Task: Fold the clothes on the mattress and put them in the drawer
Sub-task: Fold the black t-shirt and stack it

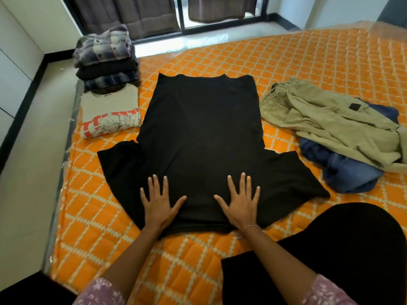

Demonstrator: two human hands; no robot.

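A black T-shirt (202, 137) lies spread flat on the orange quilted mattress (308, 62), neck end toward me, both sleeves out to the sides. My left hand (159, 201) and my right hand (241, 201) press flat on its near end, fingers straight and spread. To the left sit a folded grey printed shirt (110, 115) and a stack of folded plaid and dark clothes (105, 58). On the right lie crumpled khaki trousers (334, 122) over a blue denim garment (350, 170). No drawer is in view.
The mattress's left edge runs along a pale floor strip (28, 172) beside a white wall with dark skirting. Dark curtains (132, 14) and a glass door frame stand beyond the far edge. My black-clad knee (343, 245) rests on the mattress at the lower right.
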